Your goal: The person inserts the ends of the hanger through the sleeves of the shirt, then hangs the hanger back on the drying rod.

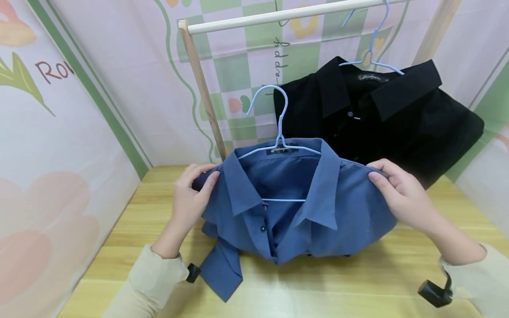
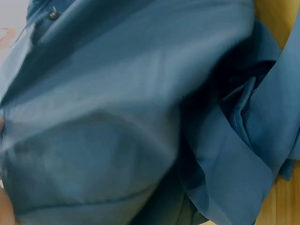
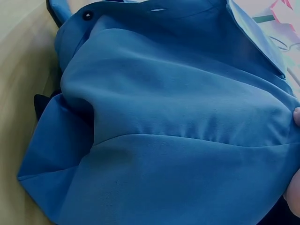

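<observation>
A blue collared shirt (image 1: 354,207) is held up by its two shoulders in the head view. Inside its neck sits a light blue hanger (image 1: 281,119), whose hook rises free above the collar. My left hand (image 1: 191,190) pinches the shoulder at the left between thumb and fingers. At the other shoulder, my right hand (image 1: 405,194) grips the cloth the same way. One cuffed sleeve hangs down at the left toward the table. The left wrist view is filled by the shirt front (image 2: 117,93); the right wrist view shows the shoulder seam and a button (image 3: 87,15).
Behind, a black shirt (image 1: 385,123) hangs on another light blue hanger (image 1: 374,39) at the right. A wooden rack with a pale rail (image 1: 270,17) spans the back. Underneath is a wood-grain table (image 1: 278,291). Patterned cloth (image 1: 79,132) walls surround it.
</observation>
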`<action>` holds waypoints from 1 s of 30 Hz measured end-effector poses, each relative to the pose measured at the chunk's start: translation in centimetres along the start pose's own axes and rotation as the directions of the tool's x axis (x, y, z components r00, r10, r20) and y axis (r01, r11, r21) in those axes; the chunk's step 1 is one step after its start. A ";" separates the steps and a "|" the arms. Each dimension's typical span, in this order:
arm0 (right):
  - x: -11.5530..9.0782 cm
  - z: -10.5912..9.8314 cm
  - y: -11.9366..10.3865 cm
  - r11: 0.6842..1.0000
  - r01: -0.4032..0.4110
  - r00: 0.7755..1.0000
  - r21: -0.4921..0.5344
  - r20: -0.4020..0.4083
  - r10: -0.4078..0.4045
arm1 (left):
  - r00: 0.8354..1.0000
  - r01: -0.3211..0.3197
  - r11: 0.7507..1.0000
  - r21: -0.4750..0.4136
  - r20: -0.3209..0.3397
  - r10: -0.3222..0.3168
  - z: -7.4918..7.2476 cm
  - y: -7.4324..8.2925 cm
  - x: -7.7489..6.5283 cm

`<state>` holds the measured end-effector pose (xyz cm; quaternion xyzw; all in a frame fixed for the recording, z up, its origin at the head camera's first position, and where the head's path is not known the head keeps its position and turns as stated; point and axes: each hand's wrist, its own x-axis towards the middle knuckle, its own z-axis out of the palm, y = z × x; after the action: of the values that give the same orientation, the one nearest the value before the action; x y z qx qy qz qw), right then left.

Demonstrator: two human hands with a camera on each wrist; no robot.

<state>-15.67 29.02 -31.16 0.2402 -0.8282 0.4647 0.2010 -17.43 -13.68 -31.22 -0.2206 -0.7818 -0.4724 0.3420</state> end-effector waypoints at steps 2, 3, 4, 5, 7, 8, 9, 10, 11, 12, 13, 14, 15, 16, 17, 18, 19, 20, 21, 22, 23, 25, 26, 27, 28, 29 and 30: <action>0.0 -0.2 0.0 0.999 -0.010 1.000 0.035 -0.020 0.010 | 0.999 0.002 1.000 -0.002 -0.040 -0.002 -0.1 -0.2 0.1; 0.0 -0.3 0.0 0.999 -0.014 0.999 0.051 -0.030 0.016 | 0.998 0.011 1.000 -0.011 -0.060 -0.012 0.0 -0.2 0.2; 0.0 -0.4 -0.1 0.998 -0.019 0.999 0.066 -0.040 0.021 | 0.997 0.025 0.999 -0.025 -0.077 -0.027 0.0 -0.3 0.4; 0.0 -0.4 -0.1 0.997 -0.022 0.998 0.077 -0.050 0.026 | 0.995 0.039 0.999 -0.038 -0.095 -0.042 0.1 -0.3 0.5; 0.0 -0.6 -0.1 0.995 -0.032 0.998 0.096 -0.059 0.038 | 0.989 0.067 0.996 -0.064 -0.125 -0.074 0.3 -0.5 0.6; 0.0 -0.6 -0.1 0.994 -0.037 0.997 0.099 -0.063 0.043 | 0.987 0.080 0.994 -0.075 -0.135 -0.089 0.4 -0.6 0.7; 0.0 -0.7 -0.2 0.994 -0.041 0.996 0.099 -0.069 0.048 | 0.984 0.091 0.992 -0.083 -0.143 -0.102 0.5 -0.7 0.7; 0.0 -0.7 -0.2 0.994 -0.045 0.996 0.099 -0.076 0.052 | 0.982 0.098 0.991 -0.087 -0.151 -0.110 0.6 -0.7 0.7; 0.0 -0.7 -0.2 0.994 -0.048 0.995 0.096 -0.086 0.056 | 0.981 0.103 0.991 -0.089 -0.158 -0.116 0.8 -0.8 0.7; 0.0 -0.8 -0.2 0.994 -0.051 0.993 0.095 -0.098 0.060 | 0.979 0.108 0.990 -0.093 -0.165 -0.122 0.9 -0.9 0.7; 0.0 -0.8 -0.2 0.994 -0.055 0.991 0.097 -0.113 0.066 | 0.977 0.114 0.989 -0.097 -0.170 -0.129 1.0 -0.9 0.7; 0.1 -0.9 -0.3 0.993 -0.057 0.989 0.100 -0.130 0.070 | 0.975 0.120 0.987 -0.103 -0.174 -0.137 1.2 -0.8 0.8; 0.1 -1.0 -0.3 0.993 -0.061 0.986 0.106 -0.146 0.076 | 0.974 0.128 0.985 -0.111 -0.174 -0.147 1.3 -0.8 0.8; 0.1 -1.2 -0.3 0.990 -0.063 0.984 0.122 -0.158 0.082 | 0.973 0.135 0.984 -0.117 -0.174 -0.154 1.5 -0.7 0.9; 0.1 -1.3 -0.4 0.987 -0.065 0.982 0.149 -0.167 0.089 | 0.972 0.141 0.982 -0.123 -0.171 -0.161 1.6 -0.7 1.0; 0.2 -1.4 -0.4 0.984 -0.066 0.980 0.164 -0.174 0.095 | 0.972 0.147 0.981 -0.125 -0.167 -0.167 1.7 -0.6 1.1; 0.2 -1.6 -0.5 0.982 -0.069 0.979 0.177 -0.178 0.100 | 0.972 0.152 0.981 -0.123 -0.161 -0.171 1.9 -0.5 1.2; 0.2 -1.7 -0.6 0.979 -0.070 0.977 0.190 -0.184 0.106 | 0.973 0.155 0.980 -0.125 -0.151 -0.174 2.0 -0.5 1.3; 0.2 -1.8 -0.6 0.975 -0.072 0.975 0.212 -0.189 0.113 | 0.974 0.158 0.980 -0.124 -0.144 -0.176 2.2 -0.4 1.4; 0.2 -2.0 -0.7 0.970 -0.071 0.974 0.234 -0.193 0.118 | 0.975 0.158 0.980 -0.121 -0.137 -0.175 2.3 -0.4 1.4; 0.3 -2.1 -0.8 0.967 -0.073 0.972 0.243 -0.198 0.123 | 0.976 0.162 0.979 -0.121 -0.127 -0.177 2.5 -0.4 1.5; 0.3 -2.5 -0.8 0.967 -0.075 0.967 0.245 -0.219 0.130 | 0.978 0.167 0.978 -0.122 -0.102 -0.180 2.8 -0.4 1.6; 0.4 -2.7 -0.9 0.968 -0.077 0.964 0.238 -0.229 0.133 | 0.980 0.169 0.978 -0.125 -0.089 -0.180 2.9 -0.4 1.6; 0.4 -3.0 -0.9 0.972 -0.080 0.963 0.222 -0.236 0.133 | 0.981 0.169 0.978 -0.124 -0.079 -0.180 3.1 -0.4 1.7; 0.5 -3.3 -0.9 0.977 -0.081 0.962 0.198 -0.242 0.129 | 0.981 0.171 0.977 -0.125 -0.067 -0.181 3.2 -0.3 1.7; 0.6 -3.6 -0.9 0.976 -0.078 0.961 0.202 -0.246 0.128 | 0.981 0.175 0.976 -0.128 -0.056 -0.184 3.3 -0.3 1.8; 0.7 -3.9 -0.9 0.975 -0.072 0.960 0.212 -0.251 0.125 | 0.981 0.181 0.975 -0.128 -0.047 -0.188 3.4 -0.2 1.9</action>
<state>-15.29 31.87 -28.23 0.1539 -0.7541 0.5831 0.2603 -20.00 -10.70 -31.03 -0.1538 -0.7580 -0.5556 0.3052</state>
